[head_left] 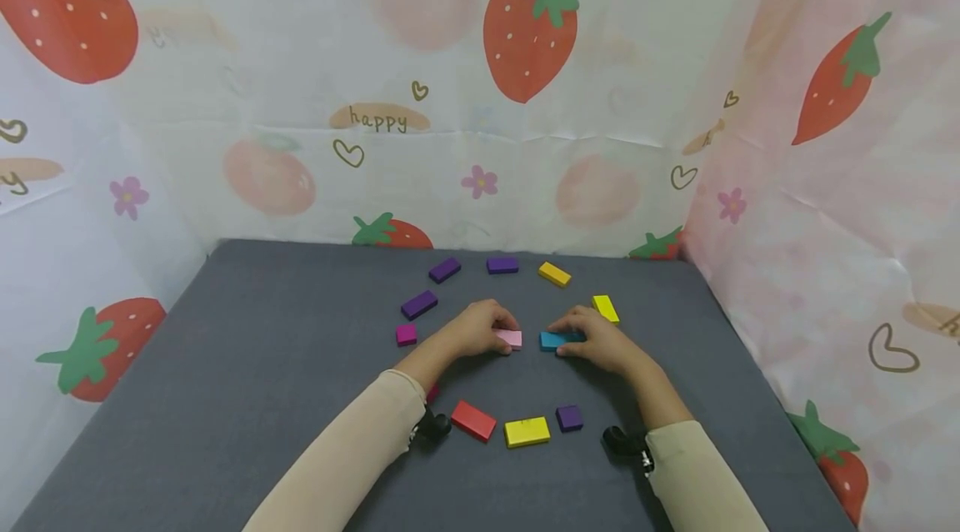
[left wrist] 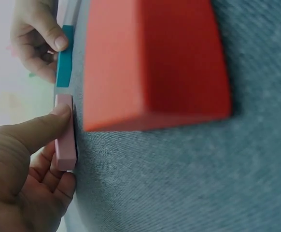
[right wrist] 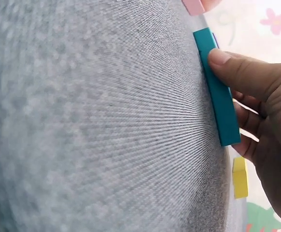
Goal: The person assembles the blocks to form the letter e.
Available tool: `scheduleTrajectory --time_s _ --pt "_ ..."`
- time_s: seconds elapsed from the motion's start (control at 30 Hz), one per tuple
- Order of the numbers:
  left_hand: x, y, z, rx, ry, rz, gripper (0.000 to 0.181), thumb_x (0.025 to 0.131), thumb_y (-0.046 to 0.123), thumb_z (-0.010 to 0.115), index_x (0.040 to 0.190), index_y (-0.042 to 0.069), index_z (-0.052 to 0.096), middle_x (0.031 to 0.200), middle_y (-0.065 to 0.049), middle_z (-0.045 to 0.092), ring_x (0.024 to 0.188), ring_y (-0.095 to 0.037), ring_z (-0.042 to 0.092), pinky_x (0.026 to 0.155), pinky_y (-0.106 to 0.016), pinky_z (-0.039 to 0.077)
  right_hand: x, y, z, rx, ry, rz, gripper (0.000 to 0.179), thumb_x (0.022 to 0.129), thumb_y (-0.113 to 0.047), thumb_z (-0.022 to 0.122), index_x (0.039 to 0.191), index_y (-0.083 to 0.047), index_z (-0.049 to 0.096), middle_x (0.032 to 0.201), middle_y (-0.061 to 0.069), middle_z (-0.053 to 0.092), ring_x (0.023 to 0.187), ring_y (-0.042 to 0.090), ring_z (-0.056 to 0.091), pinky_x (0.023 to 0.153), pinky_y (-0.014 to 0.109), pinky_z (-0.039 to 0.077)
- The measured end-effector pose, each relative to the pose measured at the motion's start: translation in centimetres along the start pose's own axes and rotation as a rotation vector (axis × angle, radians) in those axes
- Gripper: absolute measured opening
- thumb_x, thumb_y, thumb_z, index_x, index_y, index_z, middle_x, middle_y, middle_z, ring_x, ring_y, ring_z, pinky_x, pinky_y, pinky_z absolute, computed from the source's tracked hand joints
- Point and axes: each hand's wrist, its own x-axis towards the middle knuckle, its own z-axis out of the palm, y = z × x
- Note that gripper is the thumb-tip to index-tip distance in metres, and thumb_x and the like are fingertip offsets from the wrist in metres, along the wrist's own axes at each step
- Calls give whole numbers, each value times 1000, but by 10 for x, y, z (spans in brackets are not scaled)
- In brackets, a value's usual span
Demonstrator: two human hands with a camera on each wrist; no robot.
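Near the middle of the grey cloth, my left hand (head_left: 477, 329) pinches a pink block (head_left: 512, 338) between thumb and fingers. In the left wrist view the thumb lies on the near side of that pink block (left wrist: 66, 140). Across a small gap, my right hand (head_left: 600, 340) grips a blue block (head_left: 553, 340) by its long sides. The right wrist view shows the thumb against the near face of the blue block (right wrist: 221, 104), with fingers behind it. The two blocks lie roughly in line, end toward end, and do not touch.
Loose blocks ring the hands: purple ones (head_left: 419, 304) at the back left, yellow ones (head_left: 605, 308) at the back right, a magenta one (head_left: 406, 335) at left. In front lie a red block (head_left: 473, 421), a yellow block (head_left: 527, 432) and a small purple block (head_left: 569, 418). Printed curtains enclose the table.
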Motion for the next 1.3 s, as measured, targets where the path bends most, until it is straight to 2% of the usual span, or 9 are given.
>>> scheduleTrajectory --time_s 0.33,0.43,0.63,0.93,1.3 --pt "7 -1 0 -50 5 -44 31 88 18 83 118 12 76 111 -2 69 102 -18 59 99 -40 49 0 0 1 -1 1 -49 31 93 -25 77 124 -18 73 118 0 63 112 21 57 104 50 46" --pt "7 -1 1 -46 -5 -55 30 88 19 83 116 13 76 110 -1 68 100 -17 58 98 -39 50 2 -2 1 2 -8 -44 31 94 -25 76 124 -19 73 119 0 63 113 22 57 104 50 46" --pt "7 -1 2 -45 17 -58 28 87 17 83 114 13 76 107 -2 66 98 -17 56 96 -38 48 11 -8 1 -5 -8 -32 31 94 -24 76 125 -19 73 119 -1 64 115 22 56 105 49 45" --pt "6 3 0 -63 15 -74 28 88 16 82 115 13 76 108 -2 68 97 -16 57 95 -38 48 23 -18 2 -56 -19 -53 29 93 -23 77 121 -17 74 118 0 66 114 22 58 102 48 46" --pt "5 4 0 -77 17 -76 27 87 15 83 113 12 77 106 -1 71 92 -14 59 90 -35 50 28 -21 8 -43 -31 -26 28 93 -22 78 120 -16 74 117 0 65 111 21 57 101 46 47"
